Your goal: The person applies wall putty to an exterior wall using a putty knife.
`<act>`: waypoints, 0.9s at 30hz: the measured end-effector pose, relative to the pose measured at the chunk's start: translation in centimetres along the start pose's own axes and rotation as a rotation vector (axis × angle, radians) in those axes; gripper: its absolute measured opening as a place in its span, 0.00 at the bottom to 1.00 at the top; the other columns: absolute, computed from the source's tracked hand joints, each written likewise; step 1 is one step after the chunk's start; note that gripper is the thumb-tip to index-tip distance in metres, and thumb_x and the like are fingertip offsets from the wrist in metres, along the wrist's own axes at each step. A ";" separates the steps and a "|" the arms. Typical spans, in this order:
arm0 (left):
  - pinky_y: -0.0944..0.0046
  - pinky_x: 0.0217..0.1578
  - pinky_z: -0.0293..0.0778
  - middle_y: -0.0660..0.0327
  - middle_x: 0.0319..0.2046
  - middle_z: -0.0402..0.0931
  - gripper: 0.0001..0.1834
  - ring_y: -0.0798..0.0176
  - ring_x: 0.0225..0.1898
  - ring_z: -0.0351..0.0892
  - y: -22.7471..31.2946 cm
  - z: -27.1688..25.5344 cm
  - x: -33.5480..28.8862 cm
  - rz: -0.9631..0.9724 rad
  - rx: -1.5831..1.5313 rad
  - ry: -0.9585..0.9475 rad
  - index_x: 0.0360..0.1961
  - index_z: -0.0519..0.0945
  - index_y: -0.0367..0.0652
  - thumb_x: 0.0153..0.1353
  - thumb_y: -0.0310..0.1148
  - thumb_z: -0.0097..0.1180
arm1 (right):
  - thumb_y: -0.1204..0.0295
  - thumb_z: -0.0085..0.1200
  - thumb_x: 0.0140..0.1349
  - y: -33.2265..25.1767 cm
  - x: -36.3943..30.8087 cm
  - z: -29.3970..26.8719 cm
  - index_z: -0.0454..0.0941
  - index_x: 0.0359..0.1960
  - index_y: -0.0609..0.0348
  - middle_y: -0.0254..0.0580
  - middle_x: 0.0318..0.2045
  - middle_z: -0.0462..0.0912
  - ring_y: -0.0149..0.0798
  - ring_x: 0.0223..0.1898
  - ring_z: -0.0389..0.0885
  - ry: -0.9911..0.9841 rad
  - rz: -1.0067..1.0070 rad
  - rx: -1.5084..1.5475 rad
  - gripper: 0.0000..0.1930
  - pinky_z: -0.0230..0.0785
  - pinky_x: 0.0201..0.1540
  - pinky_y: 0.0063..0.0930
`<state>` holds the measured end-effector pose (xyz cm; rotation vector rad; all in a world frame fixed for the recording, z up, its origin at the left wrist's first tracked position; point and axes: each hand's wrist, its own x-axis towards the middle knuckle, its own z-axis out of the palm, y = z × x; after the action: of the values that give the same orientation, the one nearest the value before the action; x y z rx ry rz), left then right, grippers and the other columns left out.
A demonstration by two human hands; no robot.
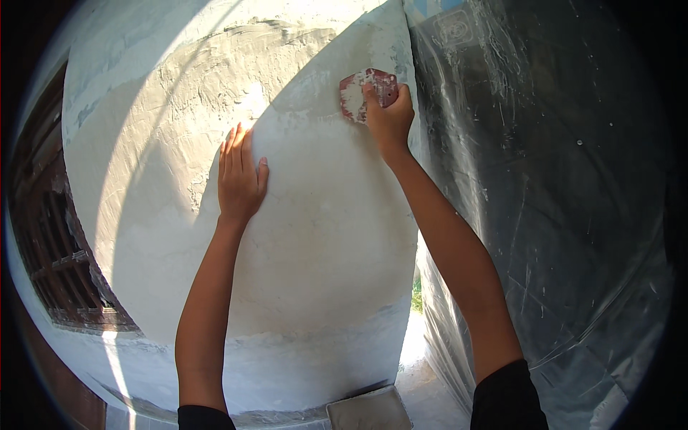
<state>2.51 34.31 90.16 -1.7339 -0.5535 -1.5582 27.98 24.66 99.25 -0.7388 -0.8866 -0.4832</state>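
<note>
My right hand (390,122) grips a dark red flat scraper (387,80) smeared with pale plaster. Its blade lies against the upper right of the plastered wall (322,215), close to the wall's right edge. The thumb presses on the near face of the scraper, and the other fingers are mostly hidden behind it. Lower down and to the left, my left hand (241,175) rests flat on the wall, its fingers stretched upward and holding nothing. Around the right hand the plaster looks smooth, while the sunlit patch at upper left is rough and ridged.
On the left, a dark wooden barred window (61,244) is set in the wall. A transparent plastic sheet (545,215), spattered with white, hangs along the right side. Below, a grey rectangular slab or board (369,412) lies at the foot of the wall.
</note>
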 end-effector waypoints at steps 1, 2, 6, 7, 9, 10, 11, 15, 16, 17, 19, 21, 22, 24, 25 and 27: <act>0.46 0.74 0.50 0.46 0.71 0.59 0.33 0.47 0.75 0.55 -0.1 -0.4 -0.2 -0.002 0.009 -0.002 0.72 0.59 0.36 0.67 0.33 0.50 | 0.63 0.68 0.59 -0.6 -1.3 0.3 0.74 0.47 0.68 0.56 0.41 0.83 0.50 0.42 0.85 -0.161 -0.006 0.018 0.23 0.74 0.49 0.41; 0.45 0.74 0.49 0.48 0.72 0.58 0.33 0.48 0.75 0.54 0.1 -0.7 -0.3 -0.032 -0.013 -0.045 0.73 0.59 0.37 0.68 0.33 0.49 | 0.63 0.68 0.59 -1.0 -1.9 0.2 0.74 0.47 0.67 0.56 0.41 0.83 0.49 0.42 0.85 -0.319 -0.014 0.031 0.23 0.73 0.49 0.41; 0.47 0.74 0.50 0.53 0.73 0.58 0.30 0.50 0.75 0.54 1.8 -1.5 -1.2 -0.094 -0.064 -0.122 0.72 0.61 0.39 0.71 0.33 0.48 | 0.63 0.68 0.58 2.9 -1.2 -1.6 0.75 0.47 0.65 0.51 0.41 0.83 0.47 0.43 0.84 0.022 0.218 -0.014 0.23 0.74 0.49 0.39; 0.47 0.74 0.49 0.53 0.74 0.57 0.30 0.50 0.75 0.54 1.9 -1.7 -1.9 -0.094 -0.058 -0.146 0.72 0.61 0.38 0.71 0.34 0.47 | 0.62 0.68 0.59 3.5 -1.4 -2.3 0.75 0.47 0.64 0.49 0.42 0.83 0.46 0.44 0.84 0.064 0.262 0.004 0.22 0.73 0.49 0.38; 0.47 0.74 0.48 0.53 0.74 0.57 0.29 0.50 0.75 0.54 2.7 -2.2 -3.0 -0.107 -0.080 -0.164 0.72 0.61 0.38 0.72 0.33 0.47 | 0.62 0.68 0.59 5.0 -2.2 -4.2 0.75 0.48 0.64 0.48 0.43 0.82 0.45 0.45 0.83 0.101 0.311 0.019 0.22 0.73 0.50 0.37; 0.46 0.74 0.48 0.52 0.73 0.58 0.29 0.50 0.75 0.55 3.2 -2.5 -3.6 -0.115 -0.111 -0.176 0.72 0.61 0.38 0.72 0.33 0.46 | 0.62 0.67 0.60 6.1 -2.7 -5.1 0.75 0.48 0.63 0.47 0.44 0.82 0.43 0.46 0.82 0.073 0.316 -0.005 0.21 0.72 0.51 0.36; 0.46 0.74 0.48 0.52 0.73 0.58 0.29 0.50 0.75 0.55 3.8 -2.7 -4.2 -0.117 -0.109 -0.181 0.72 0.61 0.38 0.72 0.33 0.46 | 0.62 0.66 0.61 7.0 -3.2 -6.0 0.75 0.47 0.62 0.46 0.45 0.81 0.41 0.47 0.81 0.047 0.320 -0.028 0.20 0.72 0.52 0.34; 0.46 0.74 0.47 0.49 0.72 0.59 0.28 0.47 0.74 0.56 5.9 -3.3 -8.6 -0.207 -0.318 -0.179 0.71 0.61 0.37 0.73 0.32 0.45 | 0.63 0.62 0.67 8.5 -8.2 -9.6 0.74 0.45 0.60 0.37 0.40 0.79 0.32 0.41 0.77 -0.085 0.443 0.145 0.16 0.70 0.49 0.30; 0.46 0.74 0.47 0.49 0.72 0.59 0.28 0.47 0.74 0.56 6.6 -3.4 -9.7 -0.223 -0.401 -0.184 0.71 0.61 0.37 0.73 0.31 0.45 | 0.63 0.62 0.67 8.7 -9.5 -10.5 0.74 0.45 0.60 0.37 0.40 0.79 0.32 0.41 0.77 -0.085 0.458 0.133 0.16 0.70 0.49 0.30; 0.48 0.72 0.53 0.48 0.70 0.63 0.25 0.46 0.72 0.60 7.4 -3.4 -10.8 -0.243 -0.476 -0.146 0.70 0.64 0.36 0.73 0.29 0.45 | 0.63 0.62 0.67 8.5 -10.7 -11.4 0.75 0.45 0.60 0.35 0.39 0.79 0.30 0.40 0.75 -0.131 0.474 0.118 0.15 0.70 0.47 0.28; 0.49 0.70 0.58 0.48 0.68 0.66 0.24 0.47 0.70 0.64 8.5 -4.0 -13.4 -0.289 -0.538 -0.147 0.68 0.67 0.36 0.73 0.29 0.45 | 0.63 0.61 0.68 8.2 -12.9 -13.4 0.75 0.45 0.59 0.34 0.37 0.78 0.28 0.38 0.73 -0.174 0.512 0.086 0.14 0.70 0.46 0.27; 0.50 0.68 0.62 0.48 0.66 0.69 0.22 0.47 0.68 0.67 9.6 -4.7 -15.9 -0.338 -0.606 -0.156 0.66 0.69 0.36 0.73 0.28 0.46 | 0.64 0.59 0.69 7.6 -15.1 -15.5 0.76 0.44 0.59 0.31 0.36 0.78 0.25 0.36 0.72 -0.254 0.521 0.038 0.12 0.70 0.42 0.25; 0.52 0.66 0.65 0.48 0.63 0.72 0.21 0.47 0.66 0.70 10.3 -4.9 -17.2 -0.398 -0.625 -0.139 0.64 0.72 0.36 0.73 0.28 0.46 | 0.64 0.59 0.69 7.6 -16.3 -16.4 0.76 0.44 0.59 0.31 0.36 0.78 0.25 0.36 0.72 -0.247 0.546 0.015 0.12 0.70 0.42 0.25; 0.53 0.63 0.68 0.49 0.61 0.75 0.19 0.48 0.64 0.73 11.2 -5.6 -19.9 -0.475 -0.655 -0.154 0.62 0.74 0.36 0.73 0.28 0.46 | 0.64 0.58 0.70 7.8 -18.9 -18.3 0.76 0.44 0.59 0.31 0.35 0.77 0.24 0.35 0.72 -0.237 0.527 0.048 0.11 0.70 0.39 0.24; 0.54 0.63 0.68 0.49 0.60 0.76 0.19 0.49 0.63 0.74 11.3 -6.2 -21.4 -0.517 -0.673 -0.187 0.62 0.74 0.36 0.73 0.28 0.46 | 0.63 0.56 0.71 7.7 -20.6 -19.2 0.76 0.43 0.59 0.31 0.35 0.77 0.25 0.35 0.72 -0.239 0.569 0.081 0.11 0.70 0.39 0.25; 0.55 0.62 0.68 0.49 0.59 0.77 0.18 0.49 0.62 0.75 11.9 -7.5 -24.7 -0.589 -0.703 -0.257 0.61 0.75 0.36 0.73 0.28 0.46 | 0.63 0.56 0.71 8.0 -24.0 -21.5 0.76 0.44 0.59 0.31 0.35 0.77 0.25 0.35 0.72 -0.266 0.641 -0.020 0.12 0.70 0.40 0.25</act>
<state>1.96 24.72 63.44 -2.4765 -0.7488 -2.1237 31.07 15.76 67.39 -1.0666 -0.8329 0.1794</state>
